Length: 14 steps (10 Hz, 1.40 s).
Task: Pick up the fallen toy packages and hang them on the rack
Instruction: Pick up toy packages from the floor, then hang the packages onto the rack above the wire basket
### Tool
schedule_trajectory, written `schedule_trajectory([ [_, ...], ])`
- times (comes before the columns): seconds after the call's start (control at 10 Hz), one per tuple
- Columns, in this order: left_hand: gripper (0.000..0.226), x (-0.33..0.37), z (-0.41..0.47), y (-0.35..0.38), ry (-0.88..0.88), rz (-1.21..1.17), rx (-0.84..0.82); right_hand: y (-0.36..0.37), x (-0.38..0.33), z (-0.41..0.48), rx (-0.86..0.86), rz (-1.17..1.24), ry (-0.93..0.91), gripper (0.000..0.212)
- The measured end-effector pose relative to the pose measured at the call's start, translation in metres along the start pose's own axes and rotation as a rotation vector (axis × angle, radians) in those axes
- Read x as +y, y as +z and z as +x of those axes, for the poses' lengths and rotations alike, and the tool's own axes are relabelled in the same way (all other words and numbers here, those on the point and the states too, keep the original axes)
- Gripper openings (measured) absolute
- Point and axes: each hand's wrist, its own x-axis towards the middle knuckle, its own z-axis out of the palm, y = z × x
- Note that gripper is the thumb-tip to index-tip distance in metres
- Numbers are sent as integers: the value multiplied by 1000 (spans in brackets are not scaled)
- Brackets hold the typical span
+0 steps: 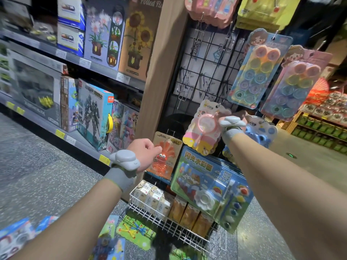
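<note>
Head view: left hand is seen w/ fingers curled, thumb and forefinger closed on the left edge of the orange octopus pkg. This pkg is hung low on the wire rack, just beside the wooden post. Right hand is raised higher, at the right edge of the pink net-toy pkg. It is mostly covered by the grey wrist device, so it cannot be told if sth is gripped or not. Whether this pkg is already on a hook cannot be told either. Below it a big blue paint-set pkg is hung, tilted, over a white wire basket filled w/ small cartons. Fallen toy pkgs are found on the floor: a green one under the basket and a blue-white one at bottom left, both blurred. Two stamp pkgs are hung at top right. Shelves w/ boxed toys are seen at left
</note>
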Motion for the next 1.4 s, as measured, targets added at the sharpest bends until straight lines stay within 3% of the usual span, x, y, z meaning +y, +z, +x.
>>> schedule_trajectory([
  [0.1, 38, 0, -1, -1, -10, 16, 13, 1, 4, -2, -148, -168, -32, 44],
  [0.2, 40, -2, -4, 2, -17, 22, 4, -9, -3, -26, -56, -585, -21, 58],
  [0.4, 40, -29, -16, 11, -48, 60, -76, 1, 27, -47, -168, -531, -44, 40],
  [0.6, 40, -67, -35, 13, -121, 264, -158, 17, 78, -105, -429, -690, -46, 41],
  [0.8, 42, -122, -70, 8, -164, 623, -414, 34, 159, -177, -631, -712, 85, 41],
  [0.9, 30, -158, -82, 7, -192, 868, -509, 41, 197, -214, -787, -834, 144, 34],
  [1.0, 29, -177, -85, 7, -174, 1062, -643, 52, 228, -237, -847, -852, 235, 44],
  [1.1, 33, -191, -97, 9, -153, 1195, -755, 56, 254, -262, -902, -895, 251, 42],
  [1.2, 31, -228, -121, 17, -149, 1182, -907, 59, 291, -298, -1048, -945, 318, 50],
  [1.3, 32, -255, -140, 30, -159, 1194, -989, 54, 309, -314, -996, -1007, 373, 60],
  [1.4, 16, -300, -168, 48, -231, 1121, -961, 48, 336, -328, -1066, -926, 443, 36],
])
